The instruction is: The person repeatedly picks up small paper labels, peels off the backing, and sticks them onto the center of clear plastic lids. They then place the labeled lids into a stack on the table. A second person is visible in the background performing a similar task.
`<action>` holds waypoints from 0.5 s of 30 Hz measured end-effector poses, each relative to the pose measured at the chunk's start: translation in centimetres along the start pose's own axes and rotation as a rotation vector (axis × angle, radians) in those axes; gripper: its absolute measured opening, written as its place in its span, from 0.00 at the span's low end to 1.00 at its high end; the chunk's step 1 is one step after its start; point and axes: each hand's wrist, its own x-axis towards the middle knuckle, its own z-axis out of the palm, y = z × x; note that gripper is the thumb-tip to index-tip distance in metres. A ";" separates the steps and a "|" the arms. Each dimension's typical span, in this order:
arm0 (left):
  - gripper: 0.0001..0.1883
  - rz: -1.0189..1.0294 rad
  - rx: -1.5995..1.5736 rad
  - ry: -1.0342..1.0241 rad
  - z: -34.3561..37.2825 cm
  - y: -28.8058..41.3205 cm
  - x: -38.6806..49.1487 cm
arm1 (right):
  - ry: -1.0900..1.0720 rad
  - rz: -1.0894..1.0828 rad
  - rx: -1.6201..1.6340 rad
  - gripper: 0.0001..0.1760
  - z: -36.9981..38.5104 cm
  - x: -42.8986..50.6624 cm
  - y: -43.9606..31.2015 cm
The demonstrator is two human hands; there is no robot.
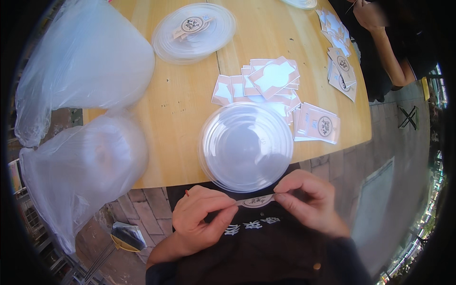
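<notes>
Between my two hands a printed paper sticker (257,201) is stretched, an oval middle with a narrow tab at each side. My left hand (205,215) pinches one tab between thumb and fingertips. The other tab is in the thumb and fingertips of my right hand (310,203). Just beyond the sticker, a stack of clear round plastic lids (245,146) lies at the table's near edge. Past the lids are used sticker backing sheets (272,76) with white cut-out shapes. To their right sits a pile of unpeeled stickers (319,124).
Large translucent plastic bags (96,57) cover the left side of the wooden table (178,135). Farther back, a sticker lies on another lid stack (194,50). More stickers (342,69) lie near the right edge, beside another person's arm (390,53). A dustpan and broom (128,237) stand on the paving.
</notes>
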 end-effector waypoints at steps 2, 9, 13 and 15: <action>0.10 -0.016 0.002 -0.017 -0.3 -0.1 0.4 | 0.003 0.036 0.012 0.07 0.0 0.0 0.1; 0.13 0.108 0.315 -0.121 -1.2 0.0 2.4 | 0.088 -0.112 -0.185 0.08 -0.2 -0.4 1.5; 0.12 0.046 0.119 -0.152 -0.8 -1.9 4.7 | 0.147 0.028 0.171 0.07 1.0 -1.1 2.1; 0.12 -0.096 -0.148 -0.199 -0.4 -3.6 5.6 | 0.125 0.063 0.348 0.06 1.3 -1.2 2.5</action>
